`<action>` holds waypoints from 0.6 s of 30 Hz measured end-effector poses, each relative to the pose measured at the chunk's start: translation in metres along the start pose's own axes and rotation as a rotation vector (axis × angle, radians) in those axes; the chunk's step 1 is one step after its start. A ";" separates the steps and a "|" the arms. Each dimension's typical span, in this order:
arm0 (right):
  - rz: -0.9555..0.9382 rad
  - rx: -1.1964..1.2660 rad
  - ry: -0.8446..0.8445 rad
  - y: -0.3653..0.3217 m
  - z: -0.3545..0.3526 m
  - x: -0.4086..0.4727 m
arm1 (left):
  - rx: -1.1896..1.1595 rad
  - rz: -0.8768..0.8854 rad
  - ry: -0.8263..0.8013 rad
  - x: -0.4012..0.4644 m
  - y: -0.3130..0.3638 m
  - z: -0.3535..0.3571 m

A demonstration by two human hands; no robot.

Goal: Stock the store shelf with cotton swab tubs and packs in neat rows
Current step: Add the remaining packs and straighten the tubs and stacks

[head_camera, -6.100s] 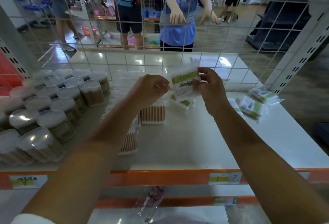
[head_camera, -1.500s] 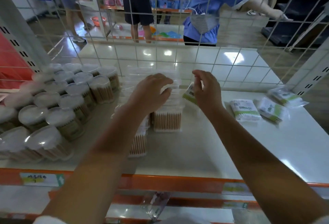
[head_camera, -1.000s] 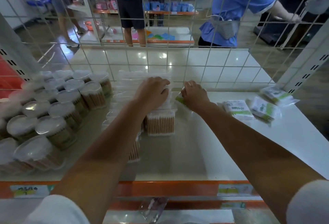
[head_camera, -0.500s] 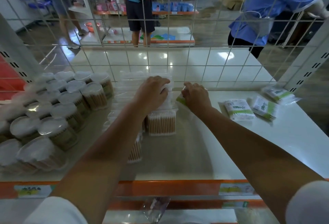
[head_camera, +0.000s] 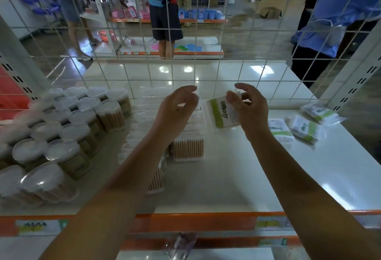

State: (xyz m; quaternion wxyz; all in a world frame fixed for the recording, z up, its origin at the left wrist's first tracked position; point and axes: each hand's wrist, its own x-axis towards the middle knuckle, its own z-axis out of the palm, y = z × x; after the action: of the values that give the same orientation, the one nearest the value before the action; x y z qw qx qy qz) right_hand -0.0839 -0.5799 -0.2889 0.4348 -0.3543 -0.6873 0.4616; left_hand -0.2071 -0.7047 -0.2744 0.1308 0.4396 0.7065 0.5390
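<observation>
The right hand (head_camera: pixel 252 109) was up above the white shelf (head_camera: pixel 237 177), thumb and fingers curled round a green-and-white pack of cotton swabs (head_camera: pixel 221 113) and pinching it at its upper right corner, with the pack tilted in the air — not touching the shelf at all. The left hand (head_camera: pixel 177 109) hung just beside the pack's left edge, fingers loosely bent and holding nothing.

Right below the hands stood the stack of clear rectangular swab boxes (head_camera: pixel 187 146), running back toward the wire grid (head_camera: pixel 206 69). Off to the left were the round tubs (head_camera: pixel 82 119), packed tight in rows with their white lids up. Three more flat packs (head_camera: pixel 301 128) lay loose on the right side of the shelf, well apart from the held one — kind of scattered, not lined up. An orange edge strip (head_camera: pixel 195 221) with price labels ran along the front.
</observation>
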 end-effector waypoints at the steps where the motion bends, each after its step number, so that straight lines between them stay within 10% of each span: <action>1: -0.003 0.058 0.022 -0.005 0.000 -0.005 | -0.042 -0.050 -0.012 -0.005 0.003 0.004; 18: 0.047 0.467 -0.172 -0.041 0.001 -0.052 | -0.752 -0.164 0.048 -0.042 0.007 0.000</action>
State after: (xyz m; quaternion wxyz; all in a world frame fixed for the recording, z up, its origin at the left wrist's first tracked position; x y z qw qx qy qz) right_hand -0.0694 -0.6396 -0.2649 0.4337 -0.2197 -0.5881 0.6463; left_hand -0.1799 -0.7365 -0.2800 0.3090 0.2901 0.4954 0.7582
